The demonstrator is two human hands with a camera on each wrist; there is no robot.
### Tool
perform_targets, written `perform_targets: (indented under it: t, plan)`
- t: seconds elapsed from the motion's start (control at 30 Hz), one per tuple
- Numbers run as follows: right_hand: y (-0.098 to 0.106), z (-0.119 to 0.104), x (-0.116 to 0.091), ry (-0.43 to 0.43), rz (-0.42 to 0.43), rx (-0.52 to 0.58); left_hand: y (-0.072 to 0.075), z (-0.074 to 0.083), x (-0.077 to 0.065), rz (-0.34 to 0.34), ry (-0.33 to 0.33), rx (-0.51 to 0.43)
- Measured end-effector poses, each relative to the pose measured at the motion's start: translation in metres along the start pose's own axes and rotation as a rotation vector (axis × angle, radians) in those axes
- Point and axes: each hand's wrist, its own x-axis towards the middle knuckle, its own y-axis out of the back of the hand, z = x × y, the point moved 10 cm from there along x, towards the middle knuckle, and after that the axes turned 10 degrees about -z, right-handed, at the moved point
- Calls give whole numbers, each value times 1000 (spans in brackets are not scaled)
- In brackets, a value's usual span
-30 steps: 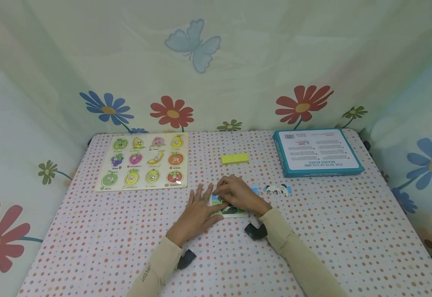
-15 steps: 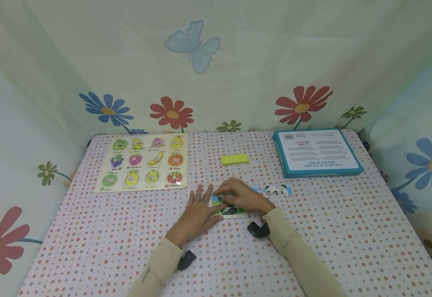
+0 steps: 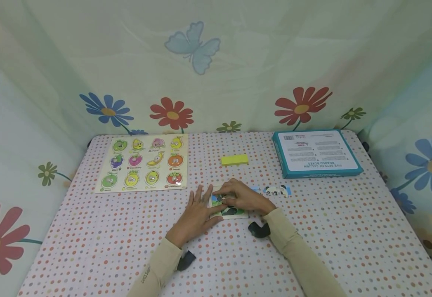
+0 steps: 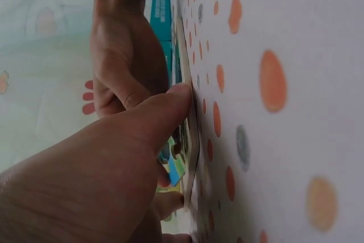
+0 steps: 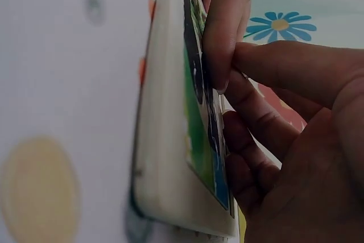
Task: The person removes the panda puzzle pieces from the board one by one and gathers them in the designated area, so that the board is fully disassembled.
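Note:
In the head view a small panda puzzle board [image 3: 238, 215] lies on the dotted cloth between both hands. My left hand [image 3: 193, 218] rests along its left side with fingers extended and spread; the thumb lies on the near edge, as the left wrist view shows. My right hand [image 3: 239, 196] bends over the board, its thumb and index finger around a puzzle piece [image 4: 177, 151] at the upper left of the picture. In the right wrist view the board's pale edge [image 5: 165, 157] is close up, and my fingers hide most of that piece.
Loose panda pieces [image 3: 277, 190] lie right of the board. A yellow block [image 3: 234, 159] sits behind it. At the back left is a fruit peg puzzle [image 3: 145, 163]; a teal box [image 3: 317, 152] stands at the back right. A flowered curtain [image 3: 238, 53] encloses the table.
My right hand has shifted slightly toward me and to the right, its fingers still over the board's upper left. The left hand has stayed in place.

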Motion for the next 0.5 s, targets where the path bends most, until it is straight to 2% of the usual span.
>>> perform_targets:
  t: [0.23, 0.5]
  plan:
    - [1, 3, -1, -23, 19, 54, 0, 1, -1, 0, -1, 2]
    - [7, 13, -3, -63, 82, 170, -1, -1, 0, -7, 10, -12]
